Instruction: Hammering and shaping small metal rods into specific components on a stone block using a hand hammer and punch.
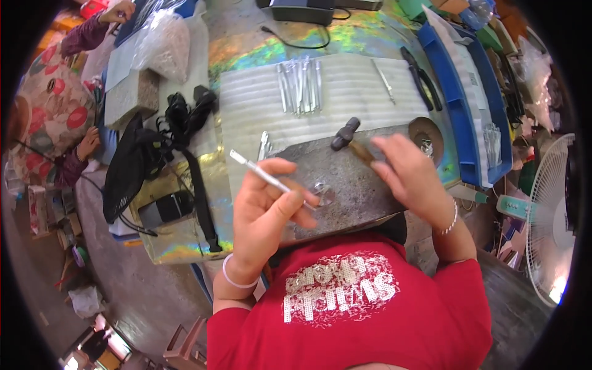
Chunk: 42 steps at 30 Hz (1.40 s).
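Workshop clutter rings a table (243, 37), where at the far left a co-worker in a floral top (55, 117) sits. Next along come a stone block (131, 95), a plastic bag (163, 43) and some black straps (198, 203).

Left of centre, the left hand (264, 213) is raised, pinching a pale rod (262, 174) between thumb and fingers. Its long axis slants from a free end, up and to the left, down rightward across the fingers toward a dark slab (361, 191). A shiny round bit (322, 192) lies on that slab, just beside the rod's lower end in view; whether they touch cannot be told. Beyond the hand, more rods (300, 86) lie side by side on a white sheet (246, 92).

Right of the held rod, and farther from the body, is a hammer (345, 134), its head toward the far edge of the slab and its handle slanting back rightward to the right hand (412, 176), clearly the nearer one. Thumb and fingers lie about the handle's end; how firmly they close is unclear. Past them come a round dish (433, 128), pliers (422, 80), a blue tray (445, 77) and a fan (549, 216).
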Available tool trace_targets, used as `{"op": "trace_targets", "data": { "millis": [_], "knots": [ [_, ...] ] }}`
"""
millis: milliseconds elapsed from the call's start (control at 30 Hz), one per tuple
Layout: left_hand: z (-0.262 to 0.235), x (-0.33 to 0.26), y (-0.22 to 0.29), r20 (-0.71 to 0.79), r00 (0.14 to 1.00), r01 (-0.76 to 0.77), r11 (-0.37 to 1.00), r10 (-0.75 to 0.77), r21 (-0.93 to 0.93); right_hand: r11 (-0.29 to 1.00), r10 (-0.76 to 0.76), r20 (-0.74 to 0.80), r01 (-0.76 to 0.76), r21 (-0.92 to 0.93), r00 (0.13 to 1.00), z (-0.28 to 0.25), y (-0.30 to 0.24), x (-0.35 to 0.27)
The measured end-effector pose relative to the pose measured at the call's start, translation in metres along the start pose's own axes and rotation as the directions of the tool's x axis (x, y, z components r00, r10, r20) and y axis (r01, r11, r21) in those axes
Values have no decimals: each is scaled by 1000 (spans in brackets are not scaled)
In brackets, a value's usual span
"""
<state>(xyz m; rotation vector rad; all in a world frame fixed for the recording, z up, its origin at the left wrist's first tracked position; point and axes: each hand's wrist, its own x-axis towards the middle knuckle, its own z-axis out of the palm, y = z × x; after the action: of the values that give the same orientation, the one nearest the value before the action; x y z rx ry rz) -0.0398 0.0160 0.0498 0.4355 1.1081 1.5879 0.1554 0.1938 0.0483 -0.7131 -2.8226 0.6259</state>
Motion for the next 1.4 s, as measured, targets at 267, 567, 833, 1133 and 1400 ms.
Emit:
{"op": "trace_targets", "data": {
  "millis": [267, 567, 833, 1133, 1400],
  "knots": [
    [8, -12, -8, 67, 994, -102, 965, 89, 241, 949, 252, -162, -277, -152, 954, 22, 141, 113],
    [14, -15, -5, -6, 999, -46, 970, 49, 239, 978, 175, -159, -190, -82, 972, -14, 106, 108],
    [12, 1, -21, 243, 947, -301, 841, 209, 450, 698, -64, 67, -3, 716, 996, -40, -39, 7],
    [27, -13, -29, 126, 972, -220, 956, 199, 193, 675, -14, -135, 109, 729, 991, 0, -62, 3],
    [22, -18, -33, 148, 964, -256, 918, 220, 304, 692, -44, -191, 168, 702, 981, 0, -70, 1]
  ]
}}
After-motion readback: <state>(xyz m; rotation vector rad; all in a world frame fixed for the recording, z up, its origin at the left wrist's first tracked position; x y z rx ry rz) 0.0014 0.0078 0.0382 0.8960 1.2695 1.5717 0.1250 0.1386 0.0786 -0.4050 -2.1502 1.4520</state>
